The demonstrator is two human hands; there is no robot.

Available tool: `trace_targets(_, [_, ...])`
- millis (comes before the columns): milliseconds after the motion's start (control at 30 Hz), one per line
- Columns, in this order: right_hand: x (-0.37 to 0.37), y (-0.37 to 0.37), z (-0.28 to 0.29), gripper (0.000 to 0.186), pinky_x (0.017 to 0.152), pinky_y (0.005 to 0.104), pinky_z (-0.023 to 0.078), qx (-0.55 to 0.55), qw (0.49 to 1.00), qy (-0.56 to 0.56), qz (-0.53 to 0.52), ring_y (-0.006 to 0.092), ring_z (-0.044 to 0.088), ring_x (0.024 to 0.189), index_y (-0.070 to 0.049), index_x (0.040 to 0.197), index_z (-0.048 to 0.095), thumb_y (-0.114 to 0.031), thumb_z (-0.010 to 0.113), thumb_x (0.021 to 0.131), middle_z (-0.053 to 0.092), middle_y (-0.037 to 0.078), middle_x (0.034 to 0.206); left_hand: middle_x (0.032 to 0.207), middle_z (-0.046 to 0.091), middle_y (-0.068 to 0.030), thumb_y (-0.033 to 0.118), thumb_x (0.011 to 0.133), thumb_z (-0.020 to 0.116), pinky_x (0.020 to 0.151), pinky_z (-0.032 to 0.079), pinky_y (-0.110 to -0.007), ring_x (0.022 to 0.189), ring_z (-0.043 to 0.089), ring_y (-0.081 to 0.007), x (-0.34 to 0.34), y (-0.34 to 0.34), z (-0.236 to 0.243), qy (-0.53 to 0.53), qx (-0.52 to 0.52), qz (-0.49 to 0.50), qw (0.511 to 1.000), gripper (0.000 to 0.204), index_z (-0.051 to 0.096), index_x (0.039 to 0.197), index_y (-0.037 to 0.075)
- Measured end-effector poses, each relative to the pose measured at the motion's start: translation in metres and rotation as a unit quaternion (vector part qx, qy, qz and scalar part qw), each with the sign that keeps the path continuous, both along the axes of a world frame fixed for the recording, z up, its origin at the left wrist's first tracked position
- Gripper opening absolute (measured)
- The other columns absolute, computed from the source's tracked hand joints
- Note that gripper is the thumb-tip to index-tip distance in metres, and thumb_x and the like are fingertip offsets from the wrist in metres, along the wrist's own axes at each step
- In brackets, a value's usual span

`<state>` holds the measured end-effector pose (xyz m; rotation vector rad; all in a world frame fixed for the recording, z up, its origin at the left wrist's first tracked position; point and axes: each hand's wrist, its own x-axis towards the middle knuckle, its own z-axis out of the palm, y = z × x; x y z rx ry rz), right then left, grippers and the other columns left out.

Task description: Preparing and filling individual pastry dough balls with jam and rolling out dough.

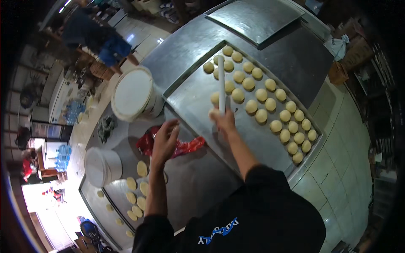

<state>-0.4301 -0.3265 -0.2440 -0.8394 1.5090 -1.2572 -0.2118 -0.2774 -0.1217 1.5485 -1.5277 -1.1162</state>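
My right hand (224, 121) is closed round the lower end of a slim white rolling pin (221, 84), over a large metal tray (185, 99). A dough ball (213, 114) shows at its fingers; whether they grip it or only touch it, I cannot tell. Rows of round, pale dough balls (261, 94) fill the tray's far and right side, some partly behind the pin. Left of the tray, my left hand (166, 141) hovers with loosely bent fingers apart and nothing in it. Below and beside it lies a crumpled red plastic bag (187, 146).
A large lidded white bucket (133, 95) stands left of the tray, a smaller white bucket (101, 166) nearer. Flattened dough pieces (131, 183) lie at the lower left. A dark cloth (105, 128) sits between. Another tray (257, 19) is behind. A person (95, 38) stands far left.
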Motion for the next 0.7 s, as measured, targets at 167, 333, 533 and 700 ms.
trace_targets(167, [-0.045, 0.117, 0.075, 0.025, 0.039, 0.0224, 0.036, 0.142, 0.977, -0.159, 0.002, 0.0062, 0.047, 0.048, -0.006, 0.100, 0.059, -0.007, 0.071, 0.077, 0.054, -0.001, 0.072, 0.112, 0.055, -0.0318, 0.034, 0.081, 0.069, 0.083, 0.052, -0.046, 0.104, 0.057, -0.0421, -0.134, -0.150, -0.104, -0.322, 0.046, 0.042, 0.945, 0.063, 0.043, 0.127, -0.001])
trace_targets(333, [-0.116, 0.179, 0.057, 0.026, 0.038, 0.0222, 0.036, 0.196, 0.979, -0.053, 0.003, 0.0069, 0.047, 0.048, -0.005, 0.100, 0.060, -0.008, 0.070, 0.076, 0.056, 0.000, 0.072, 0.107, 0.048, -0.0232, 0.001, 0.073, 0.061, 0.083, 0.046, -0.043, 0.095, 0.052, -0.0401, -0.173, -0.074, -0.085, -0.099, -0.140, 0.032, 0.985, 0.040, 0.049, 0.112, 0.001])
trace_targets(533, [-0.021, 0.199, 0.094, 0.028, 0.055, 0.0248, 0.047, 0.190, 0.928, -0.045, 0.319, 0.0105, 0.057, 0.062, -0.005, 0.100, 0.062, -0.011, 0.073, 0.075, 0.061, 0.003, 0.077, 0.104, 0.051, -0.0175, -0.002, 0.069, 0.061, 0.088, 0.044, -0.039, 0.098, 0.051, -0.0342, -0.013, 0.187, 0.046, -0.086, -0.075, -0.008, 0.993, 0.045, 0.055, 0.114, 0.005])
trace_targets(700, [0.075, 0.225, 0.042, 0.038, 0.074, 0.0347, 0.051, 0.084, 0.776, 0.140, 0.609, 0.0216, 0.064, 0.079, -0.004, 0.106, 0.067, -0.020, 0.078, 0.073, 0.068, 0.007, 0.088, 0.117, 0.053, -0.0218, 0.004, 0.072, 0.067, 0.082, 0.047, -0.043, 0.105, 0.054, -0.0382, 0.137, 0.389, -0.070, -0.310, 0.099, 0.030, 0.945, 0.049, 0.055, 0.119, 0.003])
